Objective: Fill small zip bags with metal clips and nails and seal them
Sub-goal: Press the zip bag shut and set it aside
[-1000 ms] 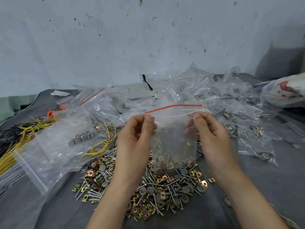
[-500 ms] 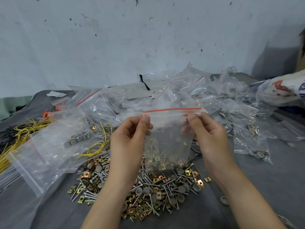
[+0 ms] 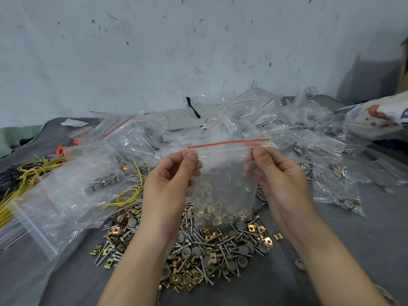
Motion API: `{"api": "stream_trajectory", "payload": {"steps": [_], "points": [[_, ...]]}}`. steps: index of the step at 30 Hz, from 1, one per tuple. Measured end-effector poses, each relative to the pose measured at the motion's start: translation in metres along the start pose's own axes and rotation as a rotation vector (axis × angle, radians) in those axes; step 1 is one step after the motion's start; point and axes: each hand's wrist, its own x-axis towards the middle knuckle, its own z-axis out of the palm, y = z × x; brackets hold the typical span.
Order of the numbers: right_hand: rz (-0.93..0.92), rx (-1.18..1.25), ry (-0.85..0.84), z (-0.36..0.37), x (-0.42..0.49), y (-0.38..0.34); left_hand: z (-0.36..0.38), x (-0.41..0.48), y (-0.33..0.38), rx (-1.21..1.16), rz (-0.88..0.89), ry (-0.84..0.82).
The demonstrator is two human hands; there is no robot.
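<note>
A small clear zip bag (image 3: 225,173) with a red strip along its top hangs upright between my hands, with clips and nails in its lower part. My left hand (image 3: 170,184) pinches the bag's upper left corner just under the zip line. My right hand (image 3: 280,180) pinches the upper right corner the same way. Below the bag, a loose heap of gold metal clips, nails and grey round caps (image 3: 198,250) lies on the grey cloth (image 3: 331,250).
A big clear bag (image 3: 61,195) with yellow wire lies at the left. Many filled zip bags (image 3: 320,155) are piled behind and to the right. A yellow wire bundle (image 3: 28,173) sits far left. A white scuffed wall (image 3: 198,51) stands behind.
Both hands have kept their pinch at the bag's top corners and have slid slightly outward along the zip line. The bag hangs a little straighter.
</note>
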Motion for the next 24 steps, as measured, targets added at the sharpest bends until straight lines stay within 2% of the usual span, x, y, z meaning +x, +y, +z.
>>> {"api": "stream_trajectory", "payload": {"steps": [6,10,16,24], "points": [[-0.007,0.001,-0.027,-0.0017,0.0006,0.0015,-0.0015,0.0001,0.0001,-0.021,-0.024,-0.016],[0.033,-0.078,-0.108,0.0004,-0.0016,0.0016,-0.0005,-0.0013,0.0003,-0.008,-0.019,-0.026],[-0.003,-0.112,-0.082,0.0036,-0.0021,0.0052,0.0027,-0.0017,-0.0016,0.043,-0.006,0.009],[-0.016,-0.123,-0.071,0.0043,-0.0039,0.0083,0.0019,-0.0017,0.0001,0.105,-0.029,-0.042]]}}
